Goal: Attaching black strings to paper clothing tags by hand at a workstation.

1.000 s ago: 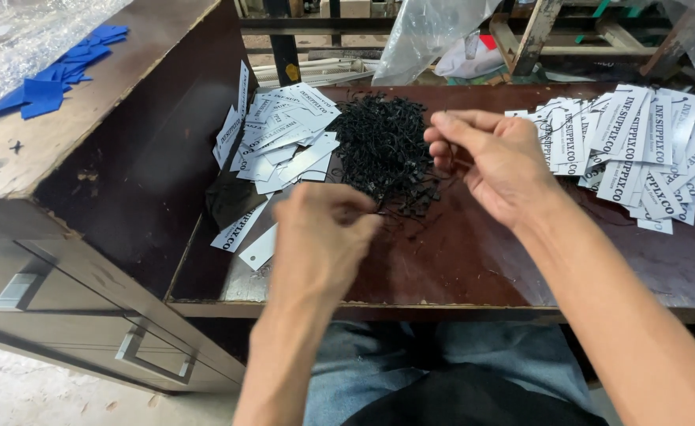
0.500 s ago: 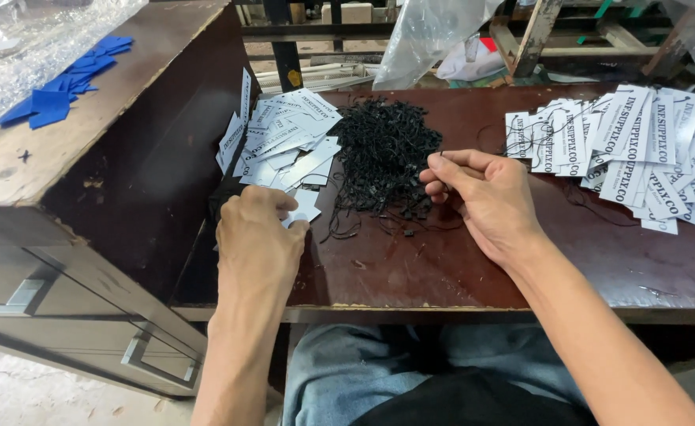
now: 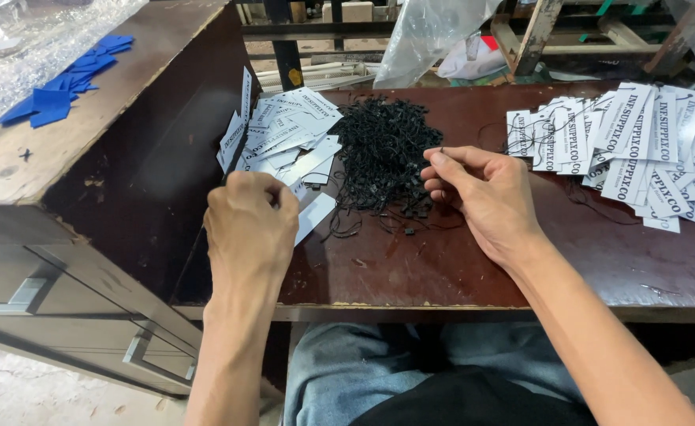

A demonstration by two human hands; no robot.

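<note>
Tags and strings handled at the desk (image 3: 458,276)

A thin, limp string (image 3: 440,150) is pinched in the right hand (image 3: 481,197), beside the string pile (image 3: 383,162); a light, stiff tag (image 3: 312,214) is gripped by its end in the closed left hand (image 3: 249,229).

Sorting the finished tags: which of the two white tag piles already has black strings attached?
The pile of white tags at the table's right; thin strings trail from it. The left pile shows none.
</note>
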